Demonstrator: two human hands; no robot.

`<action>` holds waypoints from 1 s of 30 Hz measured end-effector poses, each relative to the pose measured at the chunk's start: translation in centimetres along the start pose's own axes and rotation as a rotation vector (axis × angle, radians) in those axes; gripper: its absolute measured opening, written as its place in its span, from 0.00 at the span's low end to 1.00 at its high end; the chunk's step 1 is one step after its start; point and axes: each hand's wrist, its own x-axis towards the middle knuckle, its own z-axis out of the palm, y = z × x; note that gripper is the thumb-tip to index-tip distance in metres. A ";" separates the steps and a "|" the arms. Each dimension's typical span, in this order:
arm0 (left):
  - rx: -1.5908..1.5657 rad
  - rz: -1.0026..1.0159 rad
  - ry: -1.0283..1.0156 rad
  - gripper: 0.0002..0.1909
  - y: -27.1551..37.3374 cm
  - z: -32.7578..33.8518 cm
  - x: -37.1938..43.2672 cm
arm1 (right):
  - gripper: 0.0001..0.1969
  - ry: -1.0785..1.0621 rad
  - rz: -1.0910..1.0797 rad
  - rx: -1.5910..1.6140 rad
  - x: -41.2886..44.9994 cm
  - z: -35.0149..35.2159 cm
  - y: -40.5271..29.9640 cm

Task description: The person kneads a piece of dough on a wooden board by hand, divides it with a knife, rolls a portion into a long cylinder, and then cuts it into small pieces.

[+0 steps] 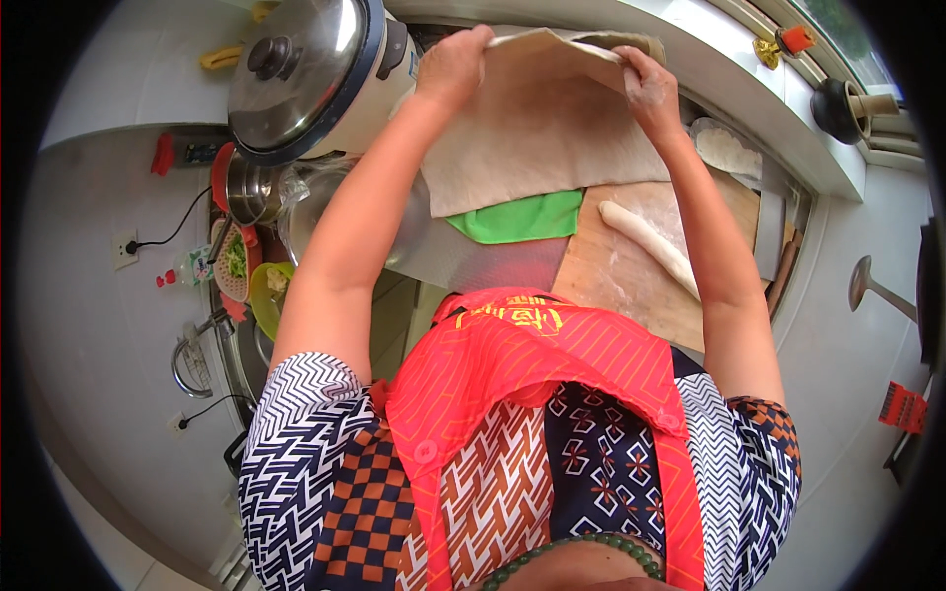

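Note:
My left hand [452,65] and my right hand [652,90] each pinch the far edge of a beige cloth [532,140], which is raised between them. Its near part drapes down over the counter and over part of a green cloth [525,218]. What lies under the beige cloth is hidden. Below my right forearm, a rolled length of dough [643,240] lies on a floured wooden board [591,277]. The forearm covers one end of the dough.
A large lidded electric cooker [310,74] stands left of the cloth. Beyond my left arm are a steel pot [251,188], a colander with chopped greens [235,258] and a yellow-green bowl [267,299]. A flour container [728,151] and a cleaver blade [770,233] sit at right.

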 end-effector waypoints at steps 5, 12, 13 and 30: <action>-0.369 -0.071 -0.407 0.12 4.4 1.1 -8.6 | 0.12 -0.644 0.103 0.074 -5.1 -1.7 2.9; -0.639 -0.128 -0.998 0.13 2.1 5.2 -15.7 | 0.18 -1.029 0.175 0.078 -7.0 -1.2 1.7; -0.679 -0.428 -0.787 0.15 1.4 5.0 -14.7 | 0.20 -0.914 0.138 0.147 -6.8 -1.2 1.5; -0.091 -0.695 -0.147 0.12 -9.2 9.4 -3.9 | 0.17 -0.454 0.178 -0.412 -1.9 2.3 2.9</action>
